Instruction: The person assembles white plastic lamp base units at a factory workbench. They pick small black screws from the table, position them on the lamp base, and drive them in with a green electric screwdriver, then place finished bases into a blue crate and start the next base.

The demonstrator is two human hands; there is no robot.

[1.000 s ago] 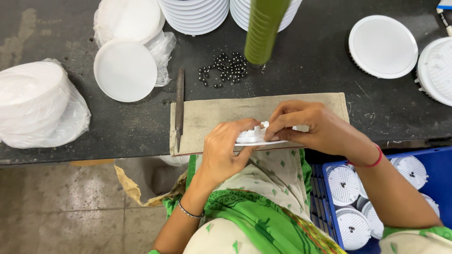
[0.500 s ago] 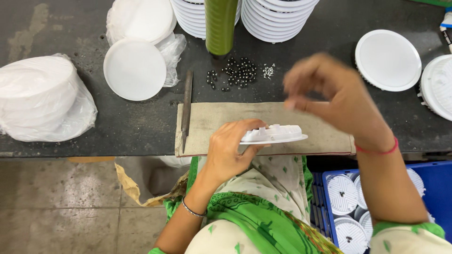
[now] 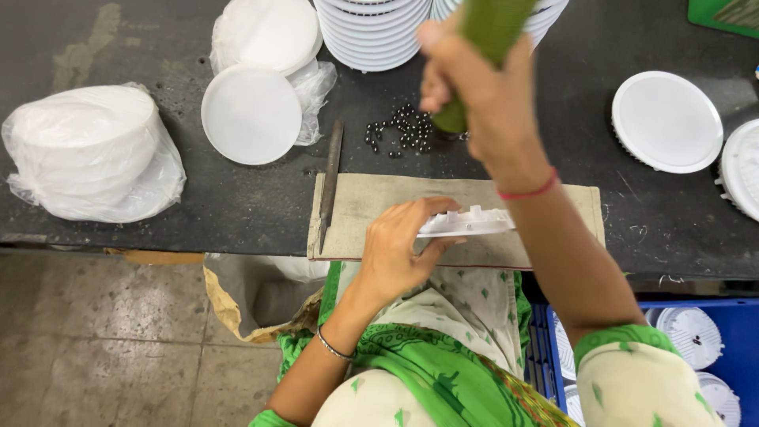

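Looks like a tool-in-hand stage of work on a white round plastic housing (image 3: 470, 223): steadying it with the left hand (image 3: 395, 249), gripping a tool with the right hand (image 3: 482, 87)

Left hand: about half closed, thumb under and fingers curled over the near rim of the housing, pinching it roughly level just above a tan cloth mat (image 3: 371, 205) at the front edge of the black bench (image 3: 198, 205). Firm contact, no gap visible between fingers and rim

Right hand: raised well above the bench, shut tight in a fist round a green cylindrical handle (image 3: 490, 32), with the lower end pointing down near a scatter of small dark screws or beads (image 3: 399, 133) just behind the mat. Cannot tell whether touching any of them, nor what sort of tip sits there

By judgement, calls next for bringing tool end and housing together squarely, and for a left grip steady enough to stop the thin rim tilting or slipping on the cloth

Around: 1 slim metal rod (image 3: 330, 178) lying along the left edge of the mat, 1 loose white disc (image 3: 251, 113) further back, 1 bagged stack of white discs (image 3: 87, 150) far left, and a blue crate (image 3: 735, 316) of similar white parts below the bench at lower right
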